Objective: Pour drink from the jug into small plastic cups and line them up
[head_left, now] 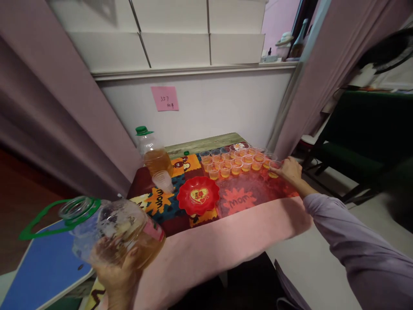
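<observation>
Tilted in my left hand (116, 269) is a large clear jug (129, 232) with a green handle and an uncapped mouth. Amber liquid lies in its lower part. At the right end of the table my right hand (290, 171) has its fingers closed on the rim of a clear plastic cup (275, 168) with a little amber liquid. Several similar cups (236, 165) stand in close rows to its left, many with shallow liquid. A red scalloped plate (198, 196) with a heart print sits in front of them.
A second jug (156, 157) with a green cap stands at the back left, beside a leaning stack of cups (163, 181). A small green cap (186, 153) lies behind. White boxes (176, 47) line the ledge above. A blue board (48, 262) is at lower left, a dark chair (364, 129) at right.
</observation>
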Demonstrator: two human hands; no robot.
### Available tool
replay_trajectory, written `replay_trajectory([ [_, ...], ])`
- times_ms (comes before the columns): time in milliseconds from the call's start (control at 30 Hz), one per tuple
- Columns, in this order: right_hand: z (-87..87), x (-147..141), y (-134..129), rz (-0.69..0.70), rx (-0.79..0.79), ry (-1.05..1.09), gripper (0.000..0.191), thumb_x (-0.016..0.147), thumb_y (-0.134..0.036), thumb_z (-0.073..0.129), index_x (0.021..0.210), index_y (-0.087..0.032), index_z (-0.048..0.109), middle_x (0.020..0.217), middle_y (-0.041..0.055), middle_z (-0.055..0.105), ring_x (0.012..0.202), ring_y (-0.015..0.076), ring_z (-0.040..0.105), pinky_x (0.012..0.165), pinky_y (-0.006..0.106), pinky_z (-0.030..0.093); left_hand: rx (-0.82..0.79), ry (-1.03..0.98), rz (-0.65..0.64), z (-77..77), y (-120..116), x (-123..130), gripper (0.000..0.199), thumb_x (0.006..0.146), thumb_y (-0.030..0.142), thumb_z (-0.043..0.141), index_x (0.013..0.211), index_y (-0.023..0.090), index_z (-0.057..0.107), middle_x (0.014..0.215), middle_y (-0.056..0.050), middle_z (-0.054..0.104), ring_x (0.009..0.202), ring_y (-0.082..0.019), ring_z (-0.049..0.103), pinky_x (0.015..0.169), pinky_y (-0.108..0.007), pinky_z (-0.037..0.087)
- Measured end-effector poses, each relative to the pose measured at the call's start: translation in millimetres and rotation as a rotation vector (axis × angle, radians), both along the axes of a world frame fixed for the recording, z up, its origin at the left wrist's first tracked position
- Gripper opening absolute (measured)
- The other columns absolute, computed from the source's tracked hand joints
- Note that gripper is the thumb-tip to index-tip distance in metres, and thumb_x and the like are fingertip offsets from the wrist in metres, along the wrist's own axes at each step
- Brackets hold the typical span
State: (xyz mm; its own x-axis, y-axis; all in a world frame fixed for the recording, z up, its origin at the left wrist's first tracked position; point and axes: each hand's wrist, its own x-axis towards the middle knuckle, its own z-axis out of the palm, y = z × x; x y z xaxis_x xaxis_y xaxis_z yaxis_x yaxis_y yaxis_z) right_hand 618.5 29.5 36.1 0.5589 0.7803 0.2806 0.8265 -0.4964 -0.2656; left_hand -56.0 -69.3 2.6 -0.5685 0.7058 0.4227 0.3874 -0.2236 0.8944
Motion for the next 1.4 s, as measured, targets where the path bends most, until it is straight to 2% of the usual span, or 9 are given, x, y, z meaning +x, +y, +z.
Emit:
replay_trajectory([
  [133, 1.6, -3.6, 4.0, -0.051, -0.112, 0.033, 0.084, 0.086, -0.083, 0.071, 0.12, -0.006, 0.076, 0.136, 0.0293, 0.068, 0.129, 0.044, 0.065, 0.107, 0.054, 0.05, 0.017, -0.055, -0.027, 3.6, -0.6, 4.0, 0.076, 0.056, 0.042, 0.091, 0.123, 0.039, 0.056, 0.144, -0.005, 0.069, 0.133, -0.044, 0.069, 0.123, -0.079, 0.045],
  [333, 14.7, -15.0, -10.1, -0.043, -0.058, 0.005, 0.09, 0.09, -0.082, 0.07, 0.133, -0.003, 0.069, 0.135, 0.0357, 0.07, 0.129, 0.049, 0.067, 0.105, 0.059, 0.05, 0.106, -0.121, -0.015, 6.5, -2.7, 16.3, 0.083, 0.052, 0.051, 0.096, 0.125, 0.036, 0.058, 0.13, -0.004, 0.072, 0.122, -0.04, 0.07, 0.122, -0.075, 0.046],
  [467, 39.8, -53.9, -7.8, 0.272, 0.238, -0.012, 0.071, 0.098, -0.069, 0.068, 0.137, -0.01, 0.071, 0.132, 0.0332, 0.075, 0.122, 0.045, 0.072, 0.098, 0.055, 0.055, 0.107, -0.141, -0.023, 5.2, -9.4, 25.0, 0.09, 0.053, 0.064, 0.095, 0.13, 0.032, 0.059, 0.126, -0.006, 0.071, 0.118, -0.036, 0.072, 0.106, -0.059, 0.061],
  [600, 70.2, -156.8, 1.6, 0.843, 0.456, 0.116, 0.035, 0.105, -0.053, 0.068, 0.122, -0.025, 0.081, 0.121, 0.0136, 0.083, 0.107, 0.0308, 0.078, 0.092, 0.042, 0.059, 0.117, -0.115, -0.015, -3.4, -13.7, 25.7, 0.095, 0.059, 0.072, 0.091, 0.139, 0.031, 0.06, 0.128, -0.011, 0.072, 0.119, -0.037, 0.072, 0.1, -0.056, 0.064],
  [733, 91.4, -291.7, 16.5, 1.183, 0.301, 0.125, 0.022, 0.108, -0.037, 0.066, 0.113, -0.027, 0.085, 0.109, 0.0072, 0.085, 0.095, 0.0231, 0.078, 0.088, 0.034, 0.058, 0.132, -0.105, -0.024, -12.7, -16.4, 21.5, 0.097, 0.062, 0.073, 0.09, 0.143, 0.03, 0.06, 0.126, -0.012, 0.074, 0.121, -0.039, 0.071, 0.099, -0.057, 0.064],
  [867, 103.1, -396.7, 47.7, 1.237, -0.006, -0.031, 0.032, 0.112, -0.031, 0.059, 0.137, -0.024, 0.079, 0.132, 0.0116, 0.079, 0.118, 0.0247, 0.076, 0.098, 0.032, 0.057, 0.134, -0.097, -0.029, -18.4, -18.3, 16.1, 0.103, 0.057, 0.075, 0.094, 0.141, 0.028, 0.06, 0.129, -0.011, 0.073, 0.122, -0.037, 0.073, 0.109, -0.057, 0.059],
  [967, 105.5, -440.8, 68.4, 1.211, -0.22, -0.145, 0.04, 0.113, -0.027, 0.054, 0.147, -0.021, 0.073, 0.145, 0.0175, 0.073, 0.121, 0.0273, 0.076, 0.098, 0.033, 0.058, 0.138, -0.088, -0.036, -20.2, -19.2, 13.5, 0.104, 0.058, 0.077, 0.095, 0.143, 0.029, 0.059, 0.131, -0.01, 0.072, 0.122, -0.036, 0.073, 0.109, -0.057, 0.059],
  [1133, 96.5, -462.8, 84.7, 1.196, -0.32, -0.189, 0.031, 0.106, -0.012, 0.058, 0.123, -0.008, 0.083, 0.131, 0.0253, 0.08, 0.121, 0.0327, 0.078, 0.101, 0.036, 0.058, 0.155, -0.076, -0.06, -20.3, -19.1, 14.7, 0.105, 0.06, 0.078, 0.094, 0.145, 0.028, 0.06, 0.13, -0.011, 0.072, 0.121, -0.037, 0.072, 0.105, -0.059, 0.061],
  [1400, 90.8, -452.2, 87.9, 1.162, -0.224, -0.131, 0.021, 0.104, -0.018, 0.067, 0.113, -0.013, 0.086, 0.123, 0.0217, 0.082, 0.113, 0.0308, 0.079, 0.093, 0.034, 0.057, 0.146, -0.053, -0.102, -16.2, -24.2, 18.1, 0.1, 0.068, 0.077, 0.091, 0.151, 0.032, 0.056, 0.139, -0.013, 0.068, 0.13, -0.04, 0.069, 0.11, -0.064, 0.058],
])
